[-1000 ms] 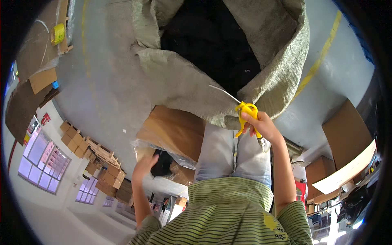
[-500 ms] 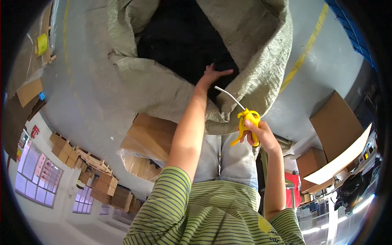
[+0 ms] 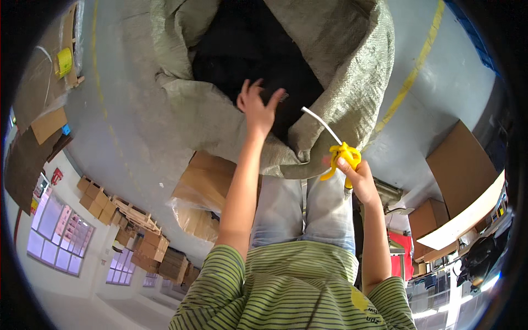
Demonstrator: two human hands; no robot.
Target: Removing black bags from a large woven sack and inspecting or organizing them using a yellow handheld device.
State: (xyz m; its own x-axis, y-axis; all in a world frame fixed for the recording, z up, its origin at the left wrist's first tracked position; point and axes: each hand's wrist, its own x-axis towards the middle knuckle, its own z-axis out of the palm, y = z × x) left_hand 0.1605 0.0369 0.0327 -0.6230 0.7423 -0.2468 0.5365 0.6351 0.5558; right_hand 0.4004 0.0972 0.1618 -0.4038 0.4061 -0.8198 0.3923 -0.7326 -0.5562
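Observation:
A large woven sack [image 3: 352, 93], pale grey-green, stands with its mouth wide and its rim folded down. Black contents [image 3: 258, 44] lie inside it, too dark to make out singly. Over the sack's near part my left hand [image 3: 257, 110] is open, fingers spread and holding nothing. Close to its thumb shows a small pale fleck that I cannot identify. My right hand [image 3: 358, 179] is wrapped round a yellow air blow gun [image 3: 346, 157], just right of the sack's near rim. The gun's thin white bent nozzle points up and left, toward the sack.
A cardboard box [image 3: 206, 181] with clear plastic sits left of my legs. At the right stand open cardboard boxes [image 3: 462, 170]. Yellow lines [image 3: 410, 82] mark the grey floor. Stacked cartons [image 3: 148, 247] line the far left wall, and a blue crate-like edge [image 3: 473, 33] shows top right.
My left hand has moved left across the sack's mouth, its fingers now more spread. My right hand has shifted slightly right with the blow gun. The whole view has also drifted a little.

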